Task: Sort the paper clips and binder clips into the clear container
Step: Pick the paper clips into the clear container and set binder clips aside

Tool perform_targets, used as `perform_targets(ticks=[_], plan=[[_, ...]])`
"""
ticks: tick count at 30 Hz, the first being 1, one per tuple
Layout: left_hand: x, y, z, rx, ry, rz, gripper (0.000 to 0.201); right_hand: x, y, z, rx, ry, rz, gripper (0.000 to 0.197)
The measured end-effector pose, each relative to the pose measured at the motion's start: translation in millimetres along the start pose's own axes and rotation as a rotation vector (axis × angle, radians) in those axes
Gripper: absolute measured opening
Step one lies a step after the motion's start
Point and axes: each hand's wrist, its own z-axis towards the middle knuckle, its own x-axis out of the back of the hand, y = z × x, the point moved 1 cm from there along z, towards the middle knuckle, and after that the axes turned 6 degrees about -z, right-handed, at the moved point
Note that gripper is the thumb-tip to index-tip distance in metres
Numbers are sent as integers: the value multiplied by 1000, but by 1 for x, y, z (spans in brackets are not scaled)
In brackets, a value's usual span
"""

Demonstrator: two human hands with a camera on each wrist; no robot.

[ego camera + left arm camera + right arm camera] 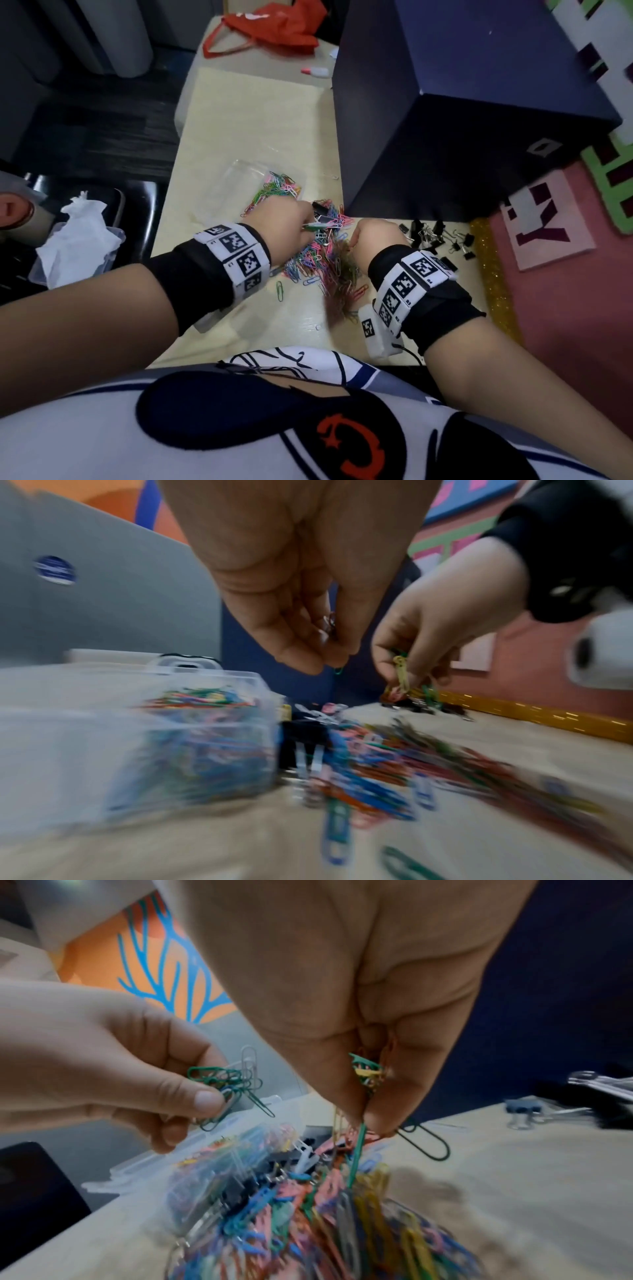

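Note:
A heap of coloured paper clips point(322, 260) lies on the pale desk, with a few black binder clips point(322, 212) mixed in at its far side. The clear container point(239, 181) stands just beyond, holding several coloured paper clips point(277, 192). My left hand point(291, 222) hovers over the heap and pinches a small bunch of green and silver clips point(232, 1088). My right hand point(373, 236) pinches a tangle of clips point(366, 1074) lifted from the heap, some dangling. More black binder clips point(442, 236) lie to the right.
A large dark blue box point(462, 113) stands at the back right, close to the heap. A red bag point(274, 27) lies at the desk's far end. Left of the desk are a black chair and a plastic box with tissue point(78, 236). One green clip point(280, 290) lies apart.

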Motion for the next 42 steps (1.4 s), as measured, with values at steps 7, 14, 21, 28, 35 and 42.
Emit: perform_targets(ticks=[7, 14, 21, 28, 35, 42], plan=[[28, -43, 2, 199, 65, -34, 26, 22, -42, 20, 38, 135, 416, 16], [24, -62, 3, 239, 63, -62, 33, 32, -79, 44, 153, 65, 628, 41], [19, -55, 2, 59, 48, 36, 36, 26, -45, 44, 24, 82, 414, 23], [4, -50, 1, 102, -100, 307, 42, -19, -6, 23, -57, -152, 97, 36], [4, -25, -4, -49, -17, 267, 37, -26, 8, 9, -42, -204, 84, 33], [-27, 8, -14, -290, -222, 336, 36, -42, 20, -14, -139, -324, 16, 78]])
